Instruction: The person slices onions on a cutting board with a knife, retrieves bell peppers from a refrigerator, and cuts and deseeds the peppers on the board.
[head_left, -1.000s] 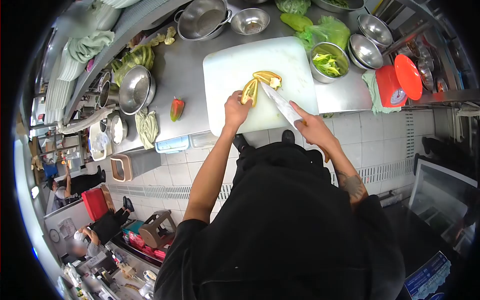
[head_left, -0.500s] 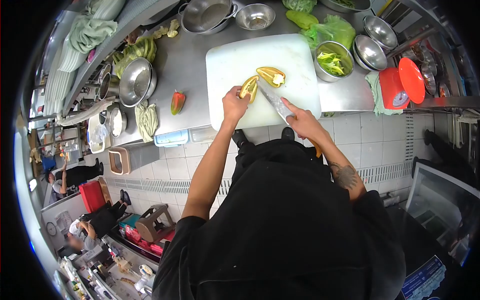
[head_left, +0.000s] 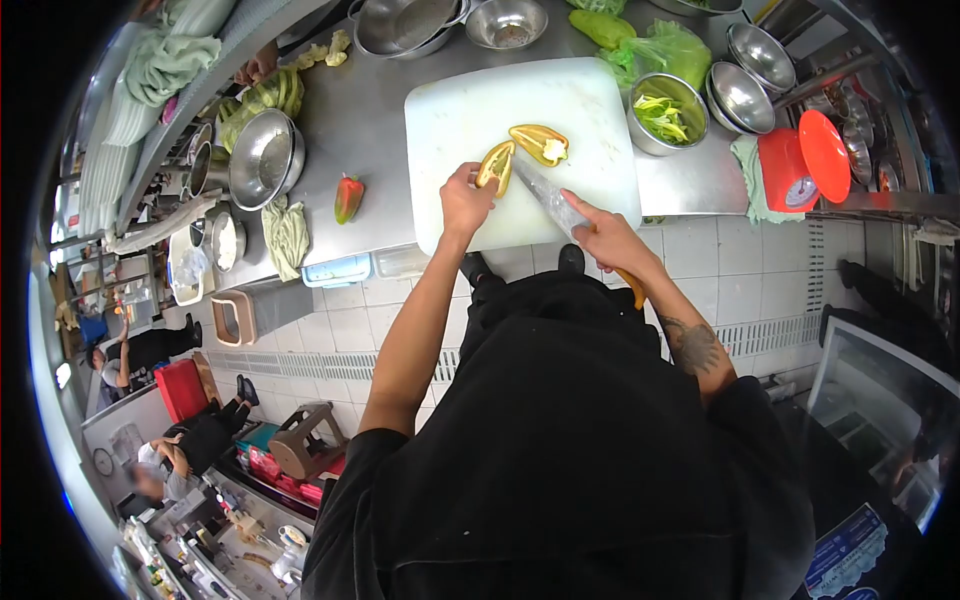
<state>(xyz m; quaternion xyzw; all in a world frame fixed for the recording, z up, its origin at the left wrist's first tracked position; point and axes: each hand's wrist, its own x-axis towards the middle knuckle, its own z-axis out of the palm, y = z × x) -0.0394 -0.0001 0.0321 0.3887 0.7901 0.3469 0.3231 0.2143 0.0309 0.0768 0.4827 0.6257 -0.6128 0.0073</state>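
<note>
On the white cutting board (head_left: 560, 90), my left hand (head_left: 466, 203) grips a halved bell pepper (head_left: 496, 168), its hollow side facing up. My right hand (head_left: 604, 235) holds a wide-bladed knife (head_left: 548, 192) by its orange handle, with the index finger along the top of the blade. The knife's tip is close to the right edge of the held half; whether it touches is too small to tell. Just beyond the tip lies the other pepper half (head_left: 541, 145), cut side up, with pale seeds and core inside. A whole red-green pepper (head_left: 349, 198) rests on the steel counter, left of the board.
Right of the board stands a steel pot (head_left: 668, 114) of cut green strips, near a red scale (head_left: 802, 165) and stacked bowls (head_left: 740, 97). A steel bowl (head_left: 267, 160) and cloth (head_left: 286, 236) sit to the left. Two people are in the background at left.
The view has shifted slightly. Both hands keep their grips, and the knife and pepper halves show almost no change in position on the board.
</note>
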